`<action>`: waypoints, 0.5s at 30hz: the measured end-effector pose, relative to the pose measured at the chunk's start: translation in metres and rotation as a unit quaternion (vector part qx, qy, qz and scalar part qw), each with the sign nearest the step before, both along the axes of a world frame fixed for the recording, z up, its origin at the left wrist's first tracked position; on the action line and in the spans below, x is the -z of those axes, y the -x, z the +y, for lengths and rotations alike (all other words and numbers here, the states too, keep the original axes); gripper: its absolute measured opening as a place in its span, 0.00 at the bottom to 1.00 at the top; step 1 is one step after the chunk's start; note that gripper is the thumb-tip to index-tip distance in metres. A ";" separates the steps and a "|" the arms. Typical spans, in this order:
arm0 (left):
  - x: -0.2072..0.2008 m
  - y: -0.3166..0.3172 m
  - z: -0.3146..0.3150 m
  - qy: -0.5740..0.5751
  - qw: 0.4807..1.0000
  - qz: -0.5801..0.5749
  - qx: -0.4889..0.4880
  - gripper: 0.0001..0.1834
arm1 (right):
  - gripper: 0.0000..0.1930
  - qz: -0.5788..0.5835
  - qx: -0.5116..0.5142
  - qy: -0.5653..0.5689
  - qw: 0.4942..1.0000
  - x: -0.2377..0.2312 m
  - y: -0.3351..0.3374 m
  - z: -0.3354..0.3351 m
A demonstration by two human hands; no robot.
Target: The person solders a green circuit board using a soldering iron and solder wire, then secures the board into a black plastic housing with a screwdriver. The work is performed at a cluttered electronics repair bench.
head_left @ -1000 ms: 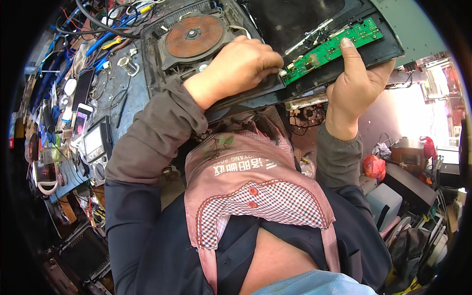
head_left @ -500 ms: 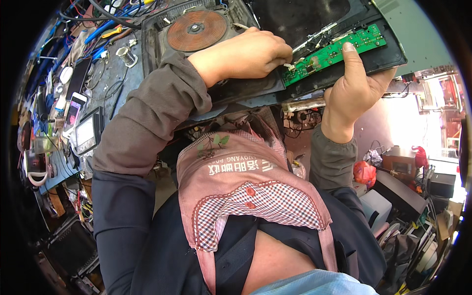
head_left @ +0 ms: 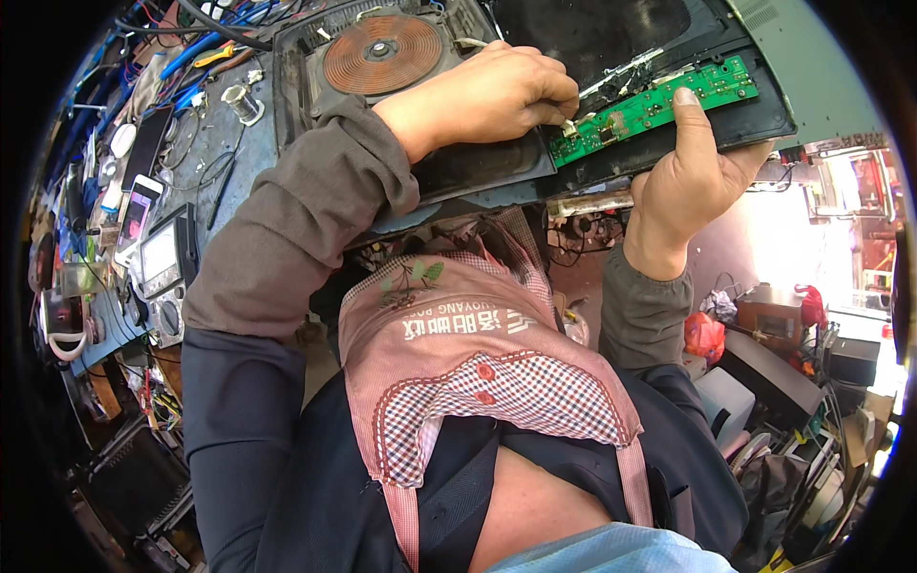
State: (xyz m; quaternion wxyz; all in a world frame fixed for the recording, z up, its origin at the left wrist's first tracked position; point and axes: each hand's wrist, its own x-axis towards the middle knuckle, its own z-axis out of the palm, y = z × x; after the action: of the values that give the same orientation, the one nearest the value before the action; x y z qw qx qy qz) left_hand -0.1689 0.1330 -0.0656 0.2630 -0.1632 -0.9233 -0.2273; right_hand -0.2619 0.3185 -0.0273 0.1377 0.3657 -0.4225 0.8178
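A long green circuit board [head_left: 640,107] lies along the near edge of a black panel [head_left: 770,116]. My right hand [head_left: 690,177] grips both: its thumb presses on the board's face, while its fingers go out of sight under the panel. At the board's left end, my left hand [head_left: 492,100] is closed in a pinch on a small white connector [head_left: 568,127]; its fingertips partly hide the connector. Left of the panel stands an opened induction cooker base [head_left: 294,72] with a round copper coil [head_left: 382,55], partly behind my left forearm.
On the blue-grey bench [head_left: 215,143] at left are a solder spool [head_left: 243,105], a phone [head_left: 140,215], a boxy meter [head_left: 164,256], a yellow-handled tool [head_left: 218,57] and tangled cables. A large grey-green surface [head_left: 812,76] borders the panel. Boxes and appliances [head_left: 774,368] crowd the lower right.
The board, the panel and my right hand have shifted very slightly to the right in view. My left hand keeps its pinch at the board's left end, with its fingers slightly moved.
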 end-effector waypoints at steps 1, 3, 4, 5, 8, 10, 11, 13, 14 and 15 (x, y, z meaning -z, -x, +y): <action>-0.001 0.000 0.001 0.007 1.000 -0.006 -0.006 0.06 | 0.25 0.001 0.006 -0.003 1.000 0.000 0.000 0.000; -0.003 0.001 0.002 0.020 1.000 -0.010 -0.012 0.06 | 0.25 0.004 0.017 -0.010 1.000 -0.001 -0.001 0.001; -0.003 0.003 0.002 0.025 1.000 -0.008 -0.011 0.06 | 0.25 0.003 0.013 -0.008 1.000 0.000 0.000 0.001; -0.003 0.004 0.001 0.030 0.999 -0.006 -0.010 0.06 | 0.26 0.002 0.009 -0.006 1.000 0.000 0.000 0.001; -0.009 0.004 -0.001 0.032 0.998 -0.049 -0.005 0.07 | 0.26 0.003 0.016 -0.014 1.000 -0.002 -0.001 0.001; -0.013 -0.001 0.005 -0.015 0.994 -0.106 -0.017 0.09 | 0.27 0.003 0.020 -0.019 1.000 -0.002 0.000 0.001; -0.015 -0.005 0.008 -0.038 0.990 -0.134 -0.022 0.10 | 0.27 0.002 0.017 -0.019 1.000 -0.001 0.001 0.002; -0.023 -0.009 0.012 -0.049 0.984 -0.170 -0.035 0.11 | 0.27 0.001 0.016 -0.020 1.000 0.000 0.000 0.002; -0.026 -0.011 0.013 -0.054 0.980 -0.189 -0.041 0.11 | 0.28 0.001 0.018 -0.019 1.000 -0.001 -0.001 0.002; -0.028 -0.012 0.014 -0.059 0.975 -0.207 -0.048 0.12 | 0.28 0.001 0.020 -0.019 1.000 -0.002 -0.002 0.001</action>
State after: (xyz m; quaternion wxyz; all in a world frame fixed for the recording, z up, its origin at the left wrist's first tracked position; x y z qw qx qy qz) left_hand -0.1566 0.1467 -0.0372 0.0864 -0.0520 -0.9494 -0.2974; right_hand -0.2603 0.3200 -0.0256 0.1478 0.3609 -0.4447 0.8063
